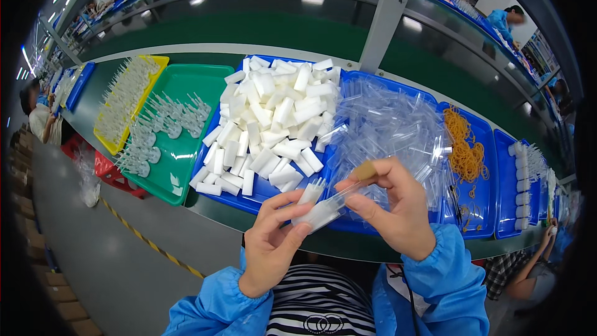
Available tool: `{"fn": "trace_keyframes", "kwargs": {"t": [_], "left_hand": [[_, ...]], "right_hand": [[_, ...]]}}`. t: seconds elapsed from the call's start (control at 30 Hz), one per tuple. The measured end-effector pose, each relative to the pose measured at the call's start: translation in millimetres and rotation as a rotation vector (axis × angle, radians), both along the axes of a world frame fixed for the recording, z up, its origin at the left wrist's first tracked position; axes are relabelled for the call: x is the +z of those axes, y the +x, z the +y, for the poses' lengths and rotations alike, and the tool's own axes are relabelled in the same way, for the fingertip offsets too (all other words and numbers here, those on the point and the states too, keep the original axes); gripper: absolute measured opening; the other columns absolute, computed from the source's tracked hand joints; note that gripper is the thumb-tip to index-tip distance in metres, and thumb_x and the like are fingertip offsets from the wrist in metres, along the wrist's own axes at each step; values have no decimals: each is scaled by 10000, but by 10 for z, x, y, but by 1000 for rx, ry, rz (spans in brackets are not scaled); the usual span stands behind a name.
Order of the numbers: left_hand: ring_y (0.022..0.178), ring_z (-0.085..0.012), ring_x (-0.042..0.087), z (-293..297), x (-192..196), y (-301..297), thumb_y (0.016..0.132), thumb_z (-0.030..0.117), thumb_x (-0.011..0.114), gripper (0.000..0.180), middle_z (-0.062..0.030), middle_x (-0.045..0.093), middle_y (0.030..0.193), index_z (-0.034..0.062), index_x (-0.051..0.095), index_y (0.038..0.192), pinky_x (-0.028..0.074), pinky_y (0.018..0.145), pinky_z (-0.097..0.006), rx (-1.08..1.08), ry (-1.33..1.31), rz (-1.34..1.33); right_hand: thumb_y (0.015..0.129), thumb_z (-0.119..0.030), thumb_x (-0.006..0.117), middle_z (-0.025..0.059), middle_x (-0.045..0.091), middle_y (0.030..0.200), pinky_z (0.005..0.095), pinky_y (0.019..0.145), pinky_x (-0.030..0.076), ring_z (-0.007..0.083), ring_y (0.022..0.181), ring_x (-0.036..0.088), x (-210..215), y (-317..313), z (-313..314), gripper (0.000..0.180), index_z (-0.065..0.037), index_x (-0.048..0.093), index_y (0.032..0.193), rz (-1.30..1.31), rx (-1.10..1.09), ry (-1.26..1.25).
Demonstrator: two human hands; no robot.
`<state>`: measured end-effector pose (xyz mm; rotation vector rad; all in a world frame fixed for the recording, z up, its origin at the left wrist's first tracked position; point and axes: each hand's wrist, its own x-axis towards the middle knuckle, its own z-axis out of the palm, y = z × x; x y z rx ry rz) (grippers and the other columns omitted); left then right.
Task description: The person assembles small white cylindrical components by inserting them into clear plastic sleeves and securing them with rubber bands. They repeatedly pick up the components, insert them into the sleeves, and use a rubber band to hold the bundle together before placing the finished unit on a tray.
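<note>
My left hand (277, 236) is closed around a small white piece (320, 214) with thin prong-like tips beside it; its exact kind is hard to make out. With thumb and fingers my right hand (395, 205) pinches a clear plastic sleeve (348, 193), whose lower end meets the white piece. A tan finger cot (365, 170) covers one right fingertip. Both hands are over the front edge of a blue tray heaped with white foam blocks (267, 118) and a blue tray of loose clear sleeves (392, 124).
On the left, a green tray (199, 78) and a yellow tray (160, 62) hold pronged white parts. Orange rubber bands (463, 143) lie in a blue tray on the right, beside a tray of white cylinders (522, 186). A metal post (388, 18) rises behind the trays. Other people work farther off.
</note>
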<state>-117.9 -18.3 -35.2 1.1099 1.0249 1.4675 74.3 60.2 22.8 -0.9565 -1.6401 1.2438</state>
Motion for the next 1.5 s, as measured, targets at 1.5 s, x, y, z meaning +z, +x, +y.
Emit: {"fn": "trace_keyframes", "kwargs": {"t": [1.5], "left_hand": [[1252, -236, 538, -116, -40, 66, 831, -173, 668, 441, -146, 476, 1316, -48, 521, 1227, 537, 1027, -384, 29, -125, -258]], "right_hand": [[654, -265, 859, 154, 533, 1296, 514, 1089, 352, 328, 1217, 515, 71, -132, -154, 806, 25, 514, 1322, -675, 67, 555]]}}
